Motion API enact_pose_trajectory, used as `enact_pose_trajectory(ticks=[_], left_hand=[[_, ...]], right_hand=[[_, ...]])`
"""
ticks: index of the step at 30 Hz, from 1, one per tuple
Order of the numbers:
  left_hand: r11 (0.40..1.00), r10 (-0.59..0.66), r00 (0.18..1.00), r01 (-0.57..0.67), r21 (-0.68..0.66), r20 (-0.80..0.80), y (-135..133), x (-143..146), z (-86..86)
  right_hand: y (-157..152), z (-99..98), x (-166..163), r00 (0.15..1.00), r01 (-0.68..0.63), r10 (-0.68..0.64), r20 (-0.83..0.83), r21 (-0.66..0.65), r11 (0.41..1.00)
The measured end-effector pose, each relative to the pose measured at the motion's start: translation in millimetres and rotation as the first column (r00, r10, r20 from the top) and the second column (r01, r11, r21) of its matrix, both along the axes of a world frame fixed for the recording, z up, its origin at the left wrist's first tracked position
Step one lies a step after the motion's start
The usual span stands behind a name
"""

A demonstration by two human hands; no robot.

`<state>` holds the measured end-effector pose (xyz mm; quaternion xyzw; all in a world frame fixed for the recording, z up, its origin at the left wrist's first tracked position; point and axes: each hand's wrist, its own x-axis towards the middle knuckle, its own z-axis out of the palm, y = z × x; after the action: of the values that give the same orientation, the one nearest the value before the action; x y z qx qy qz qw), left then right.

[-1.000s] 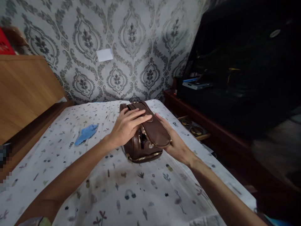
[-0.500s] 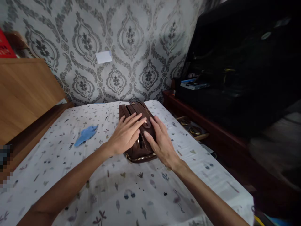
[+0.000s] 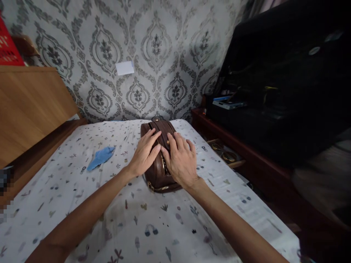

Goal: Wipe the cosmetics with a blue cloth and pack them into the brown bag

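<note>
A brown leather bag (image 3: 157, 177) with brass zips lies on a bed sheet (image 3: 123, 226) printed with small figures. My left hand (image 3: 144, 151) rests on the bag's left side, fingers stretched out and apart. On the right part of its top lies my right hand (image 3: 181, 157), fingers spread and slightly bent. Both thumbs come close together over the zip line in the middle. The hands cover much of the bag's top, so I cannot tell whether the zip beneath them is fully closed.
A blue cloth (image 3: 101, 157) lies left of the bag. A wooden board (image 3: 30, 109) borders the left side. To the right stand a large black screen (image 3: 274, 80) and an open drawer (image 3: 238, 163) with golden bangles. A patterned wall (image 3: 156, 80) closes the back.
My right hand has shifted left and further over the bag's top. My left hand has drawn back a little. The opening along the bag's top looks narrower.
</note>
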<state>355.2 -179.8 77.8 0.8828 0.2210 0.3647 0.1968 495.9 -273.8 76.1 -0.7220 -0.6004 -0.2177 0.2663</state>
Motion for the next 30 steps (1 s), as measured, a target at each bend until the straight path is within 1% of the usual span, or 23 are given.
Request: enact_pose_trajectory(ticks=[2,5,9,11,15,20,23,27,30], left_hand=[[1.000,0.028,1.000,-0.028,0.011,0.001,4,0,3.7],[0.997,0.076,0.996,-0.077,0.016,0.044,22,6,6.6],[0.993,0.118,0.987,-0.116,-0.018,0.109,54,21,2.0],[0.993,0.122,0.986,-0.120,-0.019,0.112,64,28,-2.3],[0.992,0.121,0.985,-0.124,0.011,0.125,65,32,-7.9],[0.990,0.140,0.981,-0.143,0.018,0.132,62,30,-7.4],[0.991,0.131,0.980,-0.133,0.000,0.150,64,30,-5.7],[0.991,0.136,0.978,-0.132,-0.032,0.156,66,31,-1.0],[0.986,0.151,0.977,-0.136,-0.100,0.152,73,29,5.2]], right_hand=[[4,-3.3,1,1.000,-0.006,0.004,0.030,0.050,0.999],[6,-5.8,3,0.998,-0.016,0.011,0.055,0.084,0.996],[5,-2.5,2,0.999,0.008,-0.009,0.035,0.038,0.999],[5,0.8,0,0.999,0.033,-0.033,0.009,-0.006,0.999],[3,8.1,-5,0.999,0.036,-0.038,-0.028,-0.095,0.995],[-1,16.3,-11,0.998,0.032,-0.041,-0.050,-0.165,0.986],[0,19.8,-16,0.998,0.044,-0.053,-0.046,-0.182,0.982],[3,22.8,-23,0.999,0.028,-0.035,-0.030,-0.204,0.979],[4,24.0,-25,0.999,0.018,-0.028,-0.041,-0.214,0.977]])
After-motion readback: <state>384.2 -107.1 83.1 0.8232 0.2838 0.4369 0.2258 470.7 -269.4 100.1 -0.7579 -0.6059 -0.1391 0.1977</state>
